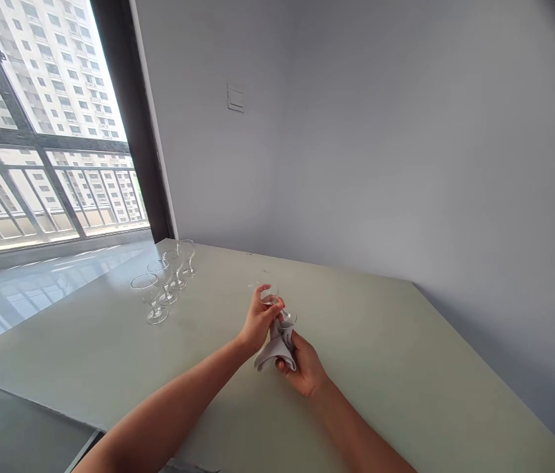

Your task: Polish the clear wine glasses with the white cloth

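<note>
My left hand (260,316) is closed around a clear stemmed glass (270,292), which it holds tilted above the table. The foot of this glass points toward my right hand. In my right hand (307,368) is a bunched light grey cloth (277,348), its upper folds against the foot of the glass. Part of the glass is hidden behind my left fingers, and its clear rim is hard to make out. Loose folds of the cloth hang down between my two hands.
Several clear stemmed glasses (157,314) stand upright in a row on the left of the pale table (380,368). Behind them is a large window (35,141) with a railing outside. A grey wall (356,164) with a light switch (236,98) borders the table's far side.
</note>
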`<state>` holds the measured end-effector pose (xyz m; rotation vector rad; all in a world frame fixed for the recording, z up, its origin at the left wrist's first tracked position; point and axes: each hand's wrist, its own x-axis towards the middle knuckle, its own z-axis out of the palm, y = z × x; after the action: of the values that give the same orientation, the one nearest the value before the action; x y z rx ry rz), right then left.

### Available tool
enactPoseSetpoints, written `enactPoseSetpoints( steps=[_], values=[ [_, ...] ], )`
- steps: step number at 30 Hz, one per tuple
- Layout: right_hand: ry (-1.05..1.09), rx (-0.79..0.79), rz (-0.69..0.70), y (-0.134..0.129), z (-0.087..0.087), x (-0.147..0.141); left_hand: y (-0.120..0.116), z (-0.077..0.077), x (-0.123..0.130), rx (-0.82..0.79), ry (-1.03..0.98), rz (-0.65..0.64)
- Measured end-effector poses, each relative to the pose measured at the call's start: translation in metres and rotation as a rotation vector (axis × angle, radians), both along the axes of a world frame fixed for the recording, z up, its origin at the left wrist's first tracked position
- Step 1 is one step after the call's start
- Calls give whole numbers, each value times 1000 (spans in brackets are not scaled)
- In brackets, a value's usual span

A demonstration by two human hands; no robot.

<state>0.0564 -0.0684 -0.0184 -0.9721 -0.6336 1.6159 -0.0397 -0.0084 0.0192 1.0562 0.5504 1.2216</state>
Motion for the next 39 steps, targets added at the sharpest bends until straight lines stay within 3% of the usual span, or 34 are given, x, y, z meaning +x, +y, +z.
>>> enactPoseSetpoints(
  steps=[2,4,7,9,14,17,19,25,30,34,39],
  values=[
    [-320,92,115,-2,-1,2,5,-4,-2,98,169,168],
    [-768,246,117,-4,3,9,9,-6,-4,158,312,312],
    [-1360,406,-166,-1,16,22,9,-6,-6,202,486,398],
    [-1519,445,-278,5,26,26,5,-5,-5,229,535,383],
    [-1538,519,-147,30,32,18,-6,-7,0,269,489,264],
    [-1474,506,-174,46,23,21,-4,-15,3,335,536,269],
    [-1469,417,-229,56,18,36,0,-26,4,394,622,295],
    [-1578,17,-414,72,8,138,7,-57,7,474,987,227],
    [-1649,-348,-531,59,7,225,4,-56,8,491,999,219],
    [-1651,-504,-582,54,3,266,3,-55,8,485,986,229],
    [-1621,-587,-622,59,-8,294,3,-57,8,463,964,226]
  ],
)
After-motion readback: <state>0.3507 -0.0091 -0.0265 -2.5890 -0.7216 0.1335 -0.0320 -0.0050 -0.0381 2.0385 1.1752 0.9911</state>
